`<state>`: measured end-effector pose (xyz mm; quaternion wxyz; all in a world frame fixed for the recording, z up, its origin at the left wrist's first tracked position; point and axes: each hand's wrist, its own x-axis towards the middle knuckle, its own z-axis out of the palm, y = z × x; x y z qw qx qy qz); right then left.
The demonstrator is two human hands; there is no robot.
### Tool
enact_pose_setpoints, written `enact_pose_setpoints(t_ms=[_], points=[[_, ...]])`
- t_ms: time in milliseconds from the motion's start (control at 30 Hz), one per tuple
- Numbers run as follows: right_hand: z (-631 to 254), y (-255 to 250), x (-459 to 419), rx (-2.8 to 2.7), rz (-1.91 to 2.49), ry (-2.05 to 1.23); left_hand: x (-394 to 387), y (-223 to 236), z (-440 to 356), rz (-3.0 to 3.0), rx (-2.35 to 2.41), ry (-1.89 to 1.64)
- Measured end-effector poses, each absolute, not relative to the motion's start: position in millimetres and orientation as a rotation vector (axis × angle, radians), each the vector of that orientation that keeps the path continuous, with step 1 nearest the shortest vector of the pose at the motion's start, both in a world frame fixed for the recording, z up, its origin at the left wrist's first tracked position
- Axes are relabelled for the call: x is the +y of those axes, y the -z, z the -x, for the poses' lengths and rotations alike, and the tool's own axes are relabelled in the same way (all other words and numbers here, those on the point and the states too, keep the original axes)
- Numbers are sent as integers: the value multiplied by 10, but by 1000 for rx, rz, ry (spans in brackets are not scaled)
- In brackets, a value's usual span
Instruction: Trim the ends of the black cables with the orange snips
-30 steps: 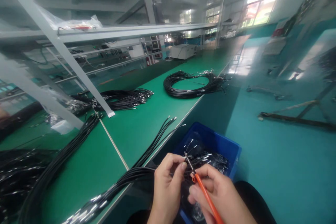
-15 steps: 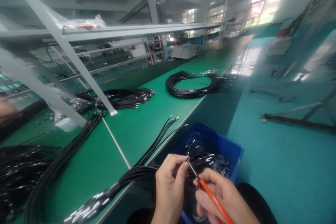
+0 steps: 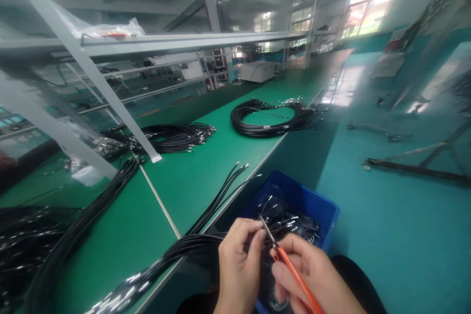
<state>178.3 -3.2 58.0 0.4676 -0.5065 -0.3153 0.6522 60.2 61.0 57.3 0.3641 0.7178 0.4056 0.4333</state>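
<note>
My left hand is closed in a pinch, thumb against forefinger, on a black cable end, mostly hidden by the fingers. Several black cables run along the bench edge and pass behind this hand. In my right hand is a pair of orange-handled pliers with long, slim metal jaws. Their tip meets the left fingertips, where the cable end is; whether the jaws are closed on it is too small to tell. Below both hands stands a blue bin holding clear plastic bags and small shiny parts.
Coiled black cable bundles lie on the green bench, with another bundle by a grey shelf post. More cables are piled at the left. A metal stand's foot rests on the floor at the right.
The pliers and my right hand have shifted very slightly left at the left fingertips. Both hands keep their grip; the view has moved a little.
</note>
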Motion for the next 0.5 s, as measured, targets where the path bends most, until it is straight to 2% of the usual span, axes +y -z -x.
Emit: enact_pose_setpoints(t_ms=[167,367,500], points=[[-1756,-517,-117,-781,1283,-1403,639,-598,-617,-1872,1075,-1118],[-1753,-540,-49,-616,1301,-926,595,-632,-607,-2025,1097,-1038],[-1753,-676,42,-518,1181,-939,545,-643,-617,-2113,1044,-1031]])
